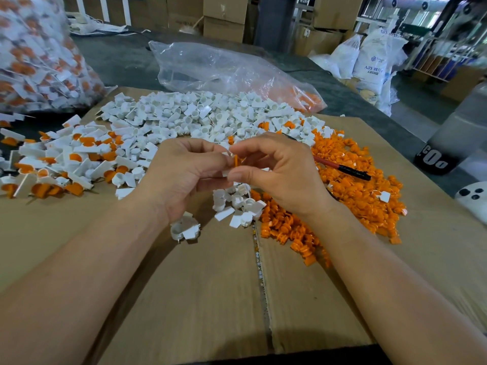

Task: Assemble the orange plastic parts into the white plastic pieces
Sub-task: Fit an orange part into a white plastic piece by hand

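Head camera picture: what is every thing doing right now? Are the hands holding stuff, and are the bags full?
left hand, pinches a white piece
right hand, pinches an orange part against it
clear bag, lying slumped, nearly empty, a few orange bits inside
big bag, bulging with joined pieces
pen, lying on the orange pile
joined pile, orange already fitted in white

Probably a factory floor: stacked cardboard boxes, resin sacks, heaped white plastic pieces.
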